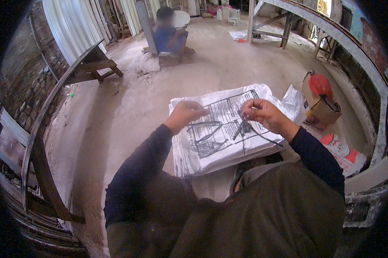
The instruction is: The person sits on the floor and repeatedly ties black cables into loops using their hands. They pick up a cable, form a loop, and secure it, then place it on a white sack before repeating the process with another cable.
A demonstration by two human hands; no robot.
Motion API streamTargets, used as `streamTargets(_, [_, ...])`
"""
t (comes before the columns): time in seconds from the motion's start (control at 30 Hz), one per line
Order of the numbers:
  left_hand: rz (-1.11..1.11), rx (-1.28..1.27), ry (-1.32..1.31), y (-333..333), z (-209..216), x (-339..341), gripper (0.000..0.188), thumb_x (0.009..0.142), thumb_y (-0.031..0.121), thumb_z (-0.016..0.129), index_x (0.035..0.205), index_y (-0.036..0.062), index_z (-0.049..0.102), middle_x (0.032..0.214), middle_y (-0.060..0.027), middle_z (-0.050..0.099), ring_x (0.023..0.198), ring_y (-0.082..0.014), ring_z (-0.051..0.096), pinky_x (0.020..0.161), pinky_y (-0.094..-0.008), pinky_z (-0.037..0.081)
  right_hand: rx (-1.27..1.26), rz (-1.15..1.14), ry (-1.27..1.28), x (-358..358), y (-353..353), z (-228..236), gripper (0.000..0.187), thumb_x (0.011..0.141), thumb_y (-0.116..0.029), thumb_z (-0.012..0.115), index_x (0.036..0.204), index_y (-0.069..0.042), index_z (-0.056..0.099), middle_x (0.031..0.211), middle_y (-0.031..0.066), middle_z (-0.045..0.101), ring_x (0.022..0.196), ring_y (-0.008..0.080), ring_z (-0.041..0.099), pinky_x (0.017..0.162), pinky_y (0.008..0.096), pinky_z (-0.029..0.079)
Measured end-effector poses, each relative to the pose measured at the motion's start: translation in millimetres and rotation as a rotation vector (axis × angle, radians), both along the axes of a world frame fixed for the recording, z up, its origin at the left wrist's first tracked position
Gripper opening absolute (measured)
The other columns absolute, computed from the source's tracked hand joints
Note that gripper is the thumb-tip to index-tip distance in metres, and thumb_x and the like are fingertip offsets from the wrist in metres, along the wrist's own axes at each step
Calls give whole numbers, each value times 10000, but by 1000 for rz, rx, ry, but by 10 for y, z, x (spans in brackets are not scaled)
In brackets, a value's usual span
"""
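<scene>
Both hands are over a flattened stack of white printed sacks (pixel 183 152) in front of my knees. My left hand (pixel 187 115) is closed, with thumb and fingers drawn together over the far left part of the stack; anything between its fingertips is too small to make out. My right hand (pixel 265 114) pinches thin black strips (pixel 245 127), whose ends dangle and splay out below its fingers. Just below my left hand, more thin black strips (pixel 204 124) lie bent in a loop on the top sack. A looser bundle of dark strips (pixel 211 148) rests nearer me.
At my right are a torn cardboard box (pixel 316 105) with a red item (pixel 320 84) on it and a red-and-white sack (pixel 342 152). Wooden frames (pixel 48 172) stand left and right. Farther off, a person in blue (pixel 166 38) sits by a post (pixel 146 28).
</scene>
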State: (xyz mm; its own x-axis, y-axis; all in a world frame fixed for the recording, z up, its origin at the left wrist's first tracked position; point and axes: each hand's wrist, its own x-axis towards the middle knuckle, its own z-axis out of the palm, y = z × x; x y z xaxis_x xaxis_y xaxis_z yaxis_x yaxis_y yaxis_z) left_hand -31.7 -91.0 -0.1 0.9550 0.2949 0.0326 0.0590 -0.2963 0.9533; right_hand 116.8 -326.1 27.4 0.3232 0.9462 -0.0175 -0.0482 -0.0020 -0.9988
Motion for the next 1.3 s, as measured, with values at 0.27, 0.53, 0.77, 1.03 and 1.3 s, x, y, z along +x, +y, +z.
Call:
streamTargets(0.27, [222,-120,-72,-68,127,173,241,714,281,677,663,81,552,636,13,489,567,-83,457,531,-217,379,4,92,14,-370,93,440,316,857,-279,483,1011,-12,553,975,61,566,864,129,527,761,278,414])
streamTargets(0.53, [243,101,-118,-214,192,241,264,708,252,689,619,54,539,561,19,496,491,-61,435,444,-200,331,81,162,98,-355,-70,481,331,809,-106,374,1065,40,527,1107,123,533,913,169,529,805,310,414])
streamTargets(0.77, [199,187,-118,-228,151,299,210,730,214,657,693,12,612,625,-11,568,554,-77,473,516,-218,374,17,243,4,-320,-47,458,282,809,-177,492,1037,-25,561,1074,40,543,908,125,510,812,266,389])
streamTargets(1.03, [87,362,-107,-412,187,259,178,719,169,637,722,-9,624,657,-48,590,584,-97,504,551,-237,399,42,269,-4,-418,-46,407,229,835,-147,485,960,28,566,1088,128,515,951,180,525,861,293,410])
streamTargets(1.3, [105,301,-53,-289,161,58,161,729,165,635,704,8,616,621,-5,553,578,-70,472,544,-215,379,90,299,-122,-297,115,421,217,798,-191,585,906,-3,589,910,71,584,896,143,525,815,268,390])
